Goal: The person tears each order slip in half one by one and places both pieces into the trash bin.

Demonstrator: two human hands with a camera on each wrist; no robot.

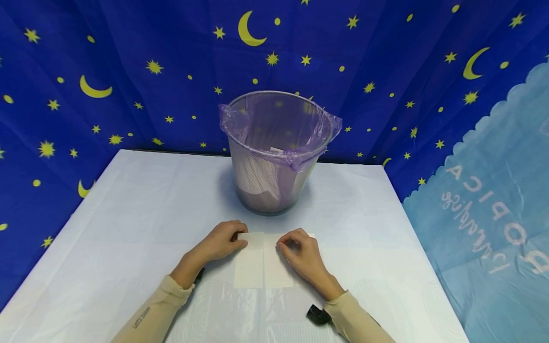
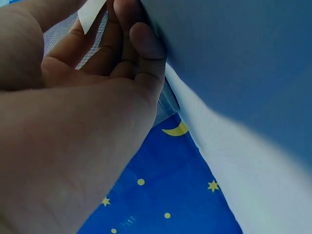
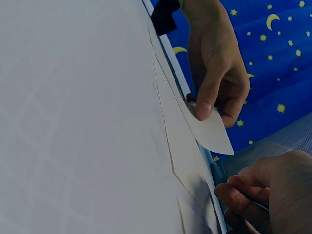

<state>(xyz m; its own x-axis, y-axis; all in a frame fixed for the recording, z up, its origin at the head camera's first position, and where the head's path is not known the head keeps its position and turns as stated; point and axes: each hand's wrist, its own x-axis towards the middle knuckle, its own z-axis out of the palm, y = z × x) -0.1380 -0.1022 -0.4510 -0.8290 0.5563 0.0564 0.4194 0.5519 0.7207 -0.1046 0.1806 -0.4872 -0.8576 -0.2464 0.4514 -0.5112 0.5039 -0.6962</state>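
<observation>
Two pale sheets, side by side on the counter [image 1: 150, 205], nearer than the mesh bin [image 1: 253, 178].
The left hand [image 1: 224, 239] pinches the far-left corner of the left sheet [image 1: 249, 264]; the right hand [image 1: 305, 256] brings thumb and fingertips together over the right sheet [image 1: 277, 269], whether on paper I cannot tell. The step seems to be gripping or adjusting sheets; the next move calls for a light, crease-free pinch.

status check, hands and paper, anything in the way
Left hand pinches pale paper by its edge. Right hand over paper, grip unclear. Lined mesh bin beyond, not blocking.
</observation>
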